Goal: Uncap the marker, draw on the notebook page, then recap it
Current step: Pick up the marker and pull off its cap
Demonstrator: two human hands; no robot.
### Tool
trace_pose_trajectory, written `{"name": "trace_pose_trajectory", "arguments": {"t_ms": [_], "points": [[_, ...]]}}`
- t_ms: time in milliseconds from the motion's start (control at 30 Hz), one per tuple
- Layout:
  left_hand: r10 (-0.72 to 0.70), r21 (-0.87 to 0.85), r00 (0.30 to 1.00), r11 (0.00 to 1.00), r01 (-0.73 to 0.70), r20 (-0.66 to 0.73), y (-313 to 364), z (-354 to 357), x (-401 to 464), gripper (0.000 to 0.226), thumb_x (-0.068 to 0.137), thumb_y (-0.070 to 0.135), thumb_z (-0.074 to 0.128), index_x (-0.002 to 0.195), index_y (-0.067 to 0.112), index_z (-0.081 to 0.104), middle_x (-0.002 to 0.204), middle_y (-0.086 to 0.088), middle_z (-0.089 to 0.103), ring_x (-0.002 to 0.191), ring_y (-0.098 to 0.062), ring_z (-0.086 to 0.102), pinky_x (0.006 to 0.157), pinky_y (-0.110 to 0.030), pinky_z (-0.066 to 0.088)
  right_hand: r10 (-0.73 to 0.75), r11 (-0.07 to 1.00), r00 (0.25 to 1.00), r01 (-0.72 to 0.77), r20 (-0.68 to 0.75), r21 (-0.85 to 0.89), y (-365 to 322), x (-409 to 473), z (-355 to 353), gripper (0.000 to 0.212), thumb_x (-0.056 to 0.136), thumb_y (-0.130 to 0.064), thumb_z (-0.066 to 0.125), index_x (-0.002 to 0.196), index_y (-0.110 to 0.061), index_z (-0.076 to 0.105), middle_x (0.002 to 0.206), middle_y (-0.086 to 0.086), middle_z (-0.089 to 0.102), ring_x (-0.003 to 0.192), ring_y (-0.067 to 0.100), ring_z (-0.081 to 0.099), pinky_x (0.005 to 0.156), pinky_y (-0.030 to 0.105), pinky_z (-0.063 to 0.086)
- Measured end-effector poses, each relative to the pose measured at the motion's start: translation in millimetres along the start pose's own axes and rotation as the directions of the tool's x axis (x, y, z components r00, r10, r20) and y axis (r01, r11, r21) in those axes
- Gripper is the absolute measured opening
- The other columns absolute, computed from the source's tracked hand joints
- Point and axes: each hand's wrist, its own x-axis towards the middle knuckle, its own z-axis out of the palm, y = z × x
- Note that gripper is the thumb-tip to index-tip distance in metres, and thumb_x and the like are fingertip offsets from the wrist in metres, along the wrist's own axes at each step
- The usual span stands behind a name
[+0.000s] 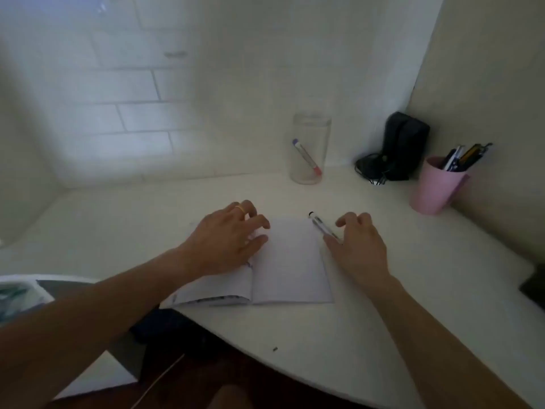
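The marker [322, 227] lies capped on the desk [383, 305] beside the notebook [290, 261], right hand [358, 249] spread at its barrel, left hand [227, 240] flat on the page; likely light, stiff, slippery, best pinched mid-barrel.

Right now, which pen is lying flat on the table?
The black-capped marker beside the notebook, by the right hand. The other marker leans inside the glass jar, and the rest stand in the pink cup.
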Motion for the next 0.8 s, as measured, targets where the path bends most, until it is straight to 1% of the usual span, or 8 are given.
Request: {"name": "trace_pose_trajectory", "arguments": {"t_ms": [133, 200, 300, 333, 400, 500, 633, 800], "points": [[-0.01, -0.051, 0.984, 0.999, 0.019, 0.178, -12, 17, 19, 0.041, 0.096, 0.062, 0.045, 0.122, 0.037, 0.062, 0.119, 0.002, 0.057, 0.106, -0.021, 0.063, 0.071, -0.035, 0.055, 0.026, 0.999, 0.995, -0.021, 0.101, -0.045, -7, 24, 9, 0.043, 0.09, -0.03, 0.061, 0.128, -0.01, 0.057, 0.119, 0.014, 0.065, 0.109, 0.034, 0.059, 0.087, 0.038, 0.047], [-0.032, -0.062, 0.97, 0.997, 0.048, 0.243, -20, 26, 28, 0.04, 0.09, 0.069, 0.05, 0.117, 0.041, 0.06, 0.116, 0.005, 0.056, 0.106, -0.018, 0.062, 0.072, -0.032, 0.047, 0.015, 0.998, 0.998, -0.011, 0.057, -0.066, -14, 36, 11, 0.035, 0.093, -0.025, 0.058, 0.123, -0.009, 0.062, 0.114, 0.013, 0.069, 0.104, 0.032, 0.062, 0.085, 0.037, 0.047], [-0.039, -0.163, 0.947, 0.982, 0.095, 0.32, -33, 32, 39, 0.048, 0.079, 0.078, 0.053, 0.112, 0.044, 0.061, 0.108, 0.009, 0.057, 0.099, -0.013, 0.065, 0.078, -0.032, 0.05, 0.045, 0.969, 0.994, -0.019, -0.103, 0.244, -41, 51, 3, 0.029, 0.094, -0.025, 0.061, 0.118, -0.012, 0.07, 0.103, 0.008, 0.07, 0.088, 0.027, 0.067, 0.082, 0.042, 0.055], [-0.039, -0.216, 0.937, 0.969, 0.12, 0.347, -38, 32, 44, 0.047, 0.078, 0.078, 0.056, 0.111, 0.044, 0.063, 0.106, 0.011, 0.06, 0.094, -0.009, 0.065, 0.081, -0.032, 0.052, 0.084, 0.888, 0.994, -0.04, -0.075, 0.458, -54, 56, 0, 0.026, 0.094, -0.023, 0.062, 0.116, -0.013, 0.072, 0.097, 0.006, 0.069, 0.082, 0.023, 0.066, 0.08, 0.042, 0.057], [-0.04, -0.36, 0.929, 0.915, 0.182, 0.369, -51, 34, 53, 0.036, 0.085, 0.067, 0.067, 0.11, 0.04, 0.068, 0.099, 0.013, 0.067, 0.079, 0.0, 0.062, 0.08, -0.028, 0.052, 0.107, 0.576, 0.989, -0.143, 0.1, 0.805, -82, 61, -2, 0.022, 0.094, -0.016, 0.064, 0.113, -0.007, 0.073, 0.087, 0.006, 0.066, 0.077, 0.021, 0.062, 0.078, 0.035, 0.058], [-0.16, -0.618, 0.945, 0.723, 0.308, 0.284, -68, 37, 62, 0.016, 0.097, 0.043, 0.067, 0.106, 0.031, 0.073, 0.087, 0.007, 0.079, 0.064, -0.006, 0.07, 0.068, -0.021, 0.054, 0.06, 0.148, 0.936, -0.351, 0.346, 0.925, -106, 63, 10, 0.026, 0.093, -0.012, 0.067, 0.114, 0.003, 0.071, 0.082, 0.011, 0.064, 0.075, 0.023, 0.063, 0.077, 0.031, 0.059], [-0.416, -0.865, 0.905, 0.416, 0.279, 0.092, -77, 49, 49, 0.026, 0.108, 0.026, 0.052, 0.099, 0.02, 0.075, 0.081, -0.004, 0.08, 0.063, -0.026, 0.074, 0.061, -0.029, 0.061, 0.071, 0.051, 0.914, -0.404, 0.4, 0.914, -113, 57, 45, 0.022, 0.09, -0.018, 0.071, 0.104, -0.003, 0.078, 0.088, 0.007, 0.074, 0.082, 0.019, 0.066, 0.071, 0.027, 0.052], [-0.438, -0.915, 0.899, 0.366, 0.172, -0.006, -85, 56, 42, 0.016, 0.085, 0.024, 0.083, 0.1, 0.023, 0.077, 0.082, 0.004, 0.083, 0.073, -0.009, 0.079, 0.072, -0.018, 0.062, 0.043, -0.052, 0.945, -0.321, 0.323, 0.946, -104, 50, 66, 0.018, 0.092, -0.004, 0.063, 0.091, -0.009, 0.08, 0.1, 0.013, 0.08, 0.094, 0.022, 0.075, 0.082, 0.027, 0.059]]}}
